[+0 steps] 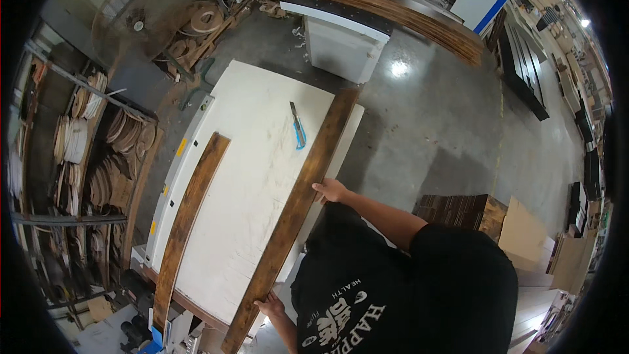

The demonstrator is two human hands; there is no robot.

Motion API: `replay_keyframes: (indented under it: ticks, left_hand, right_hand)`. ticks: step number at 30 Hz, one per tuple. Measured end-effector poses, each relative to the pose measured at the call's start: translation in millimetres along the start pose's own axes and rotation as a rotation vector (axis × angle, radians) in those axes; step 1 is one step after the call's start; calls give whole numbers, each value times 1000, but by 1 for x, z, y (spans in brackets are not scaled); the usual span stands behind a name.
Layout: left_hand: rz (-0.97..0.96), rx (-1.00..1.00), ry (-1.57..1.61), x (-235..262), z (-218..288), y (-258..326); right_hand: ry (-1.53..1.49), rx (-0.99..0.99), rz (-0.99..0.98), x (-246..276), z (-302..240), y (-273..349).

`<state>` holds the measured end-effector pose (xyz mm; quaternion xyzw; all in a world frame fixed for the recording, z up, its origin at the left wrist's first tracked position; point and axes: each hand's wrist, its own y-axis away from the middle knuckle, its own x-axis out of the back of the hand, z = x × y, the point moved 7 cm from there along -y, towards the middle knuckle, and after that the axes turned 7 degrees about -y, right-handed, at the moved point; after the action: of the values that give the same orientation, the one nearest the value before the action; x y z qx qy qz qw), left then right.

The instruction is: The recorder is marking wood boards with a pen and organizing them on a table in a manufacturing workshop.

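Brown, dark-mottled plank (293,217), long and narrow

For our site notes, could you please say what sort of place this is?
Probably a woodworking shop: stacked brown boards, shelved curved wood pieces, and two planks at the white worktable.

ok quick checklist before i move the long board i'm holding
1. Right hand on the long board: ok, thumb on top at the near edge.
2. Left hand on it: ok, same edge, nearer the picture's lower end.
3. Utility knife apart from the board: ok, lying on the white table.
4. Knife blade retracted: cannot tell, too small.
5. Shorter board apart from the long one: ok, bare tabletop between.
6. Underside sound: cannot tell, hidden.
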<state>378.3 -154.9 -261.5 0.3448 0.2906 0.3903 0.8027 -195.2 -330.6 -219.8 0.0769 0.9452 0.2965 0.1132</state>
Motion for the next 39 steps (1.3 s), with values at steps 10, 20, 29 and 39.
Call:
replay_keyframes:
  ticks: [10, 20, 29, 39]
  left_hand:
    - [81, 88, -278, -9, 25, -4]
    - [19, -582, -1836, -9, 77, -6]
    - [-187, -731, -1863, -153, -2, 70]
    - [-90, -1261, -1762, -150, -13, 77]
  right_hand:
    - [212, -54, -73, 3, -16, 2]
    - [447, 315, 1144, 240, -116, -22]
    - [60, 329, 896, 316, -113, -105]
    - [-278, 249, 1185, 279, -113, -87]
